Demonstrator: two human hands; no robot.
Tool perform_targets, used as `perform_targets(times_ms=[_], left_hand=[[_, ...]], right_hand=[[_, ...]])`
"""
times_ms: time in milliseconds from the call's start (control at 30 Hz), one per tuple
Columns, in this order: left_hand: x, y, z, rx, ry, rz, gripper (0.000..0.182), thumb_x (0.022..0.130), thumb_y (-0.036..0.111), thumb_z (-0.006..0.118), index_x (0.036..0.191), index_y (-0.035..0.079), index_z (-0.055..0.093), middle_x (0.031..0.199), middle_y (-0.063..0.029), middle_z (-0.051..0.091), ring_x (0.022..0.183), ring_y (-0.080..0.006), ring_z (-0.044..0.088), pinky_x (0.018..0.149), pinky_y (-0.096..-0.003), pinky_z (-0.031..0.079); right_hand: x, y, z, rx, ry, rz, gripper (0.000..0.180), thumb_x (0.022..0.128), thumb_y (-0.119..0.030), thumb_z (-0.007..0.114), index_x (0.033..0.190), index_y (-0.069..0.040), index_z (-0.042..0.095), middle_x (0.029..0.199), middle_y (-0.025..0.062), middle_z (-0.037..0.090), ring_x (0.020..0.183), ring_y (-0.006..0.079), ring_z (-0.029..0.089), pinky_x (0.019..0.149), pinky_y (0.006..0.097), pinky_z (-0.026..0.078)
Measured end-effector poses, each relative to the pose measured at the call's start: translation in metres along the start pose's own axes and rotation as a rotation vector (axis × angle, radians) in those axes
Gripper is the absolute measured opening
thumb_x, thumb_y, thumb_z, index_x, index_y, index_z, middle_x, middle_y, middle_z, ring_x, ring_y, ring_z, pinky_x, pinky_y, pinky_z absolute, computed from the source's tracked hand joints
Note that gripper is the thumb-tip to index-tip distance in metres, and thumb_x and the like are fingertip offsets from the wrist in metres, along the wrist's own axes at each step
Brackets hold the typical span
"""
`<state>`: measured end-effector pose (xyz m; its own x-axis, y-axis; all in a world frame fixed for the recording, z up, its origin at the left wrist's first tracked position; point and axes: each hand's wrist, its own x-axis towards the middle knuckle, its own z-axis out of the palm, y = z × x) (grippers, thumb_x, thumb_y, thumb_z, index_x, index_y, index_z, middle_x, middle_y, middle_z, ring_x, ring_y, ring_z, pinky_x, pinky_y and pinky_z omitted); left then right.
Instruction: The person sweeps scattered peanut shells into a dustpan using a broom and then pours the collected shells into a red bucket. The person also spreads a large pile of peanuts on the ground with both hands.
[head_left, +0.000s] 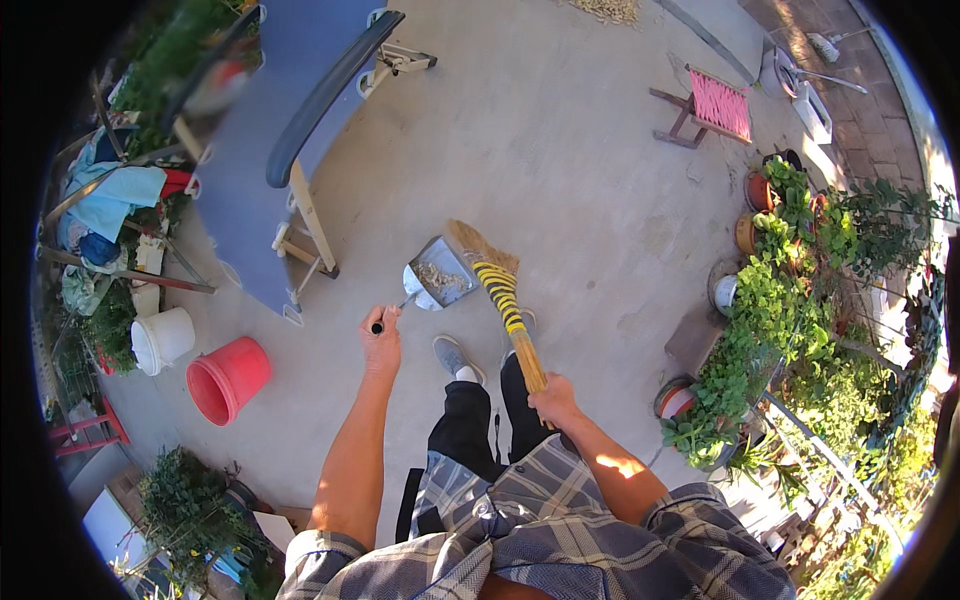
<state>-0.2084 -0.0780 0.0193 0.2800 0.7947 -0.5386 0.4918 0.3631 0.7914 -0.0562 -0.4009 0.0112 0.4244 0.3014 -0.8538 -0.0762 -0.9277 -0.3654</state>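
Note:
My left hand (382, 340) is closed round the handle of a metal dustpan (458, 264), which sits low in front of my feet with small pale debris (436, 280) in its pan. In my right hand (553, 399) is the handle end of a straw broom (501, 289) bound with yellow and black wrapping. The broom slants away from me, and its bristles are beside the right edge of the dustpan. Whether the bristles touch the pan, I cannot tell.
A blue folding lounger (247, 187) stands ahead on the left, with a red bucket (230, 380) and a white bucket (163, 340) nearer me. Potted plants (750, 337) line the right side. Farther off are a pink-corded folding stool (720, 105) and a pale heap (606, 9) on the concrete.

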Motion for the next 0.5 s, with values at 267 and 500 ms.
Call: perform_targets(times_ms=[267,500], left_hand=[[-0.009,-0.004,-0.002,-0.059,0.055,0.033,0.027,0.098,0.022,0.061,0.077,0.006,0.060,0.062,0.0071,0.038,0.055,-0.0027,0.029,0.047,-0.0249,0.024],[-0.014,0.010,0.007,-0.054,0.046,0.050,0.027,0.098,0.024,0.059,0.078,0.006,0.061,0.061,0.0066,0.039,0.055,-0.0030,0.034,0.049,-0.0236,0.028]], right_hand=[[0.171,-0.043,-0.163,0.539,0.259,0.258,0.012,0.072,-0.003,0.069,0.073,0.005,0.061,0.060,0.0115,0.056,0.046,0.0240,0.054,0.041,0.0428,0.041],[0.267,-0.074,-0.231,0.523,0.298,0.324,0.012,0.072,0.000,0.069,0.075,0.004,0.058,0.062,0.0132,0.055,0.047,0.0249,0.053,0.038,0.0413,0.041]])
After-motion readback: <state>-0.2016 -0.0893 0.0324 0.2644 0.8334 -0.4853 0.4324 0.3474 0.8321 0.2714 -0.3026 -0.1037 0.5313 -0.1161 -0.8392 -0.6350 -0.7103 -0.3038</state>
